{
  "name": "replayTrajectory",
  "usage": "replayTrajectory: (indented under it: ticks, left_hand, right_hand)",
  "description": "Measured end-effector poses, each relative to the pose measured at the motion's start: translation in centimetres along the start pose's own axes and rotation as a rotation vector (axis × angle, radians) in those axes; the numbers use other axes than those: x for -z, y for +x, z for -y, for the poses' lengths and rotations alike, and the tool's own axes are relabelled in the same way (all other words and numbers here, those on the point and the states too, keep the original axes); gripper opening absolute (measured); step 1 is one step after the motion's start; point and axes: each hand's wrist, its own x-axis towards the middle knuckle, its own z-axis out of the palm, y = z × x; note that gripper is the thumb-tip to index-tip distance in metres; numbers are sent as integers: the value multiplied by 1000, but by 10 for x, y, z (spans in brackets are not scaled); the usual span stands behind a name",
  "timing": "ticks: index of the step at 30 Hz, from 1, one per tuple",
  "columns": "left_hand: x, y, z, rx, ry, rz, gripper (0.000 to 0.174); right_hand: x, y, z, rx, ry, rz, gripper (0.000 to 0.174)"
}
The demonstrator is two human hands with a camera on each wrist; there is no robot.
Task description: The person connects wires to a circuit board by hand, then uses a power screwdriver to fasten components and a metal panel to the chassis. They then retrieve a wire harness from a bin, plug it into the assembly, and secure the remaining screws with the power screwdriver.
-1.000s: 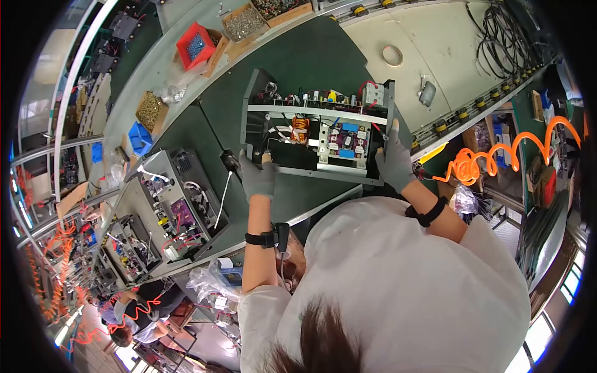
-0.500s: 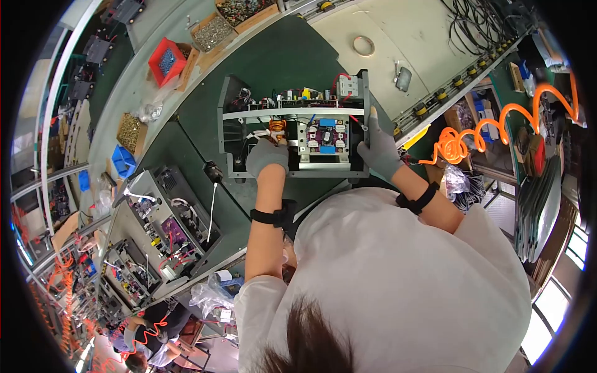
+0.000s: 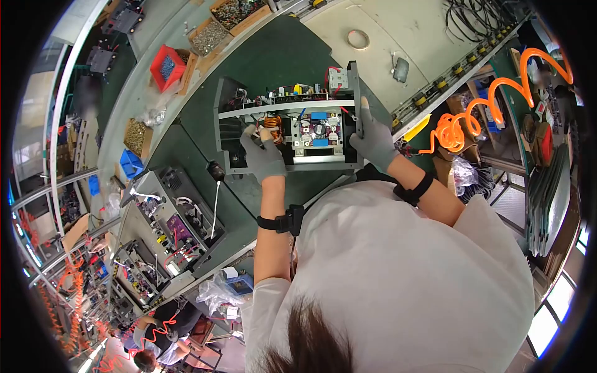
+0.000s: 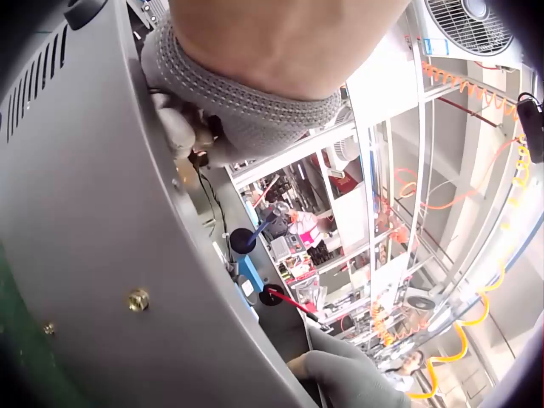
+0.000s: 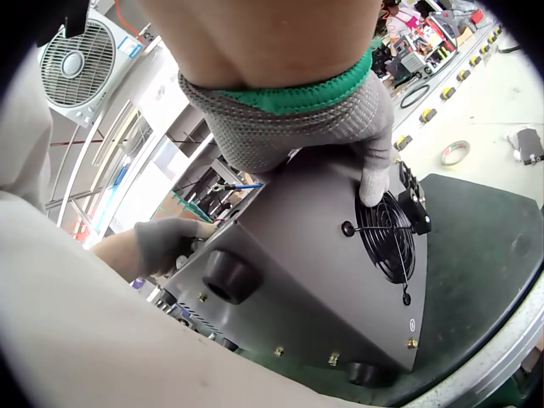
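Note:
On the green mat, the grey metal case lies with its inside facing up, showing a copper coil and a board with blue parts. My gloved left hand reaches over the near wall, its fingertips at small parts beside the coil; in the left wrist view the fingers are bent there, and the part they touch is mostly hidden. My right hand grips the case's right end; in the right wrist view its fingers lie on the outer panel by the round fan grille.
A second opened case stands at the left with a white cable. Red bin, blue bin and boxes of small parts line the far left edge. A coiled orange hose hangs at the right, near a tape ring.
My left hand has moved from the near edge of the case to inside it, by the coil, and its fingers have shifted there. The case sits further left in view; my right hand stays on it.

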Motion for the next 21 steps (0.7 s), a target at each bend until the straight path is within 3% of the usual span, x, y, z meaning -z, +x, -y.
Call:
replayTrajectory:
  ticks: [2, 3, 5, 9, 11, 12, 14, 17, 18, 21]
  left_hand:
    - [-2, -2, 2, 76, -331, -22, 32]
    - [-5, 1, 11, 70, -328, -19, 32]
    - [-12, 8, 28, -113, -357, -71, 30]
    - [-12, 6, 37, -140, -443, 9, 31]
    - [-4, -7, 1, -216, 396, 60, 33]
    - [-7, -4, 2, -220, 401, 65, 33]
    - [-22, 8, 6, -107, 669, 286, 39]
    - [-34, 16, -5, -6, 459, 157, 41]
    - [-34, 13, -24, -35, 532, 57, 37]
    - [-43, 19, -10, -52, 350, 62, 32]
  right_hand:
    - [0, 0, -3, 20, 20, -13, 85]
    - [0, 0, -4, 13, 28, -8, 84]
    - [-2, 1, -5, 6, 42, -11, 83]
    - [-6, 1, -9, 21, 45, -37, 67]
    - [-5, 2, -9, 13, 44, -21, 61]
    - [-3, 1, -6, 2, 33, -15, 68]
    - [-3, -1, -8, -5, 19, 0, 76]
    - [-4, 1, -10, 17, 4, -11, 70]
    - [-3, 1, -11, 23, 19, -5, 69]
    - [-3, 1, -13, 26, 30, -5, 70]
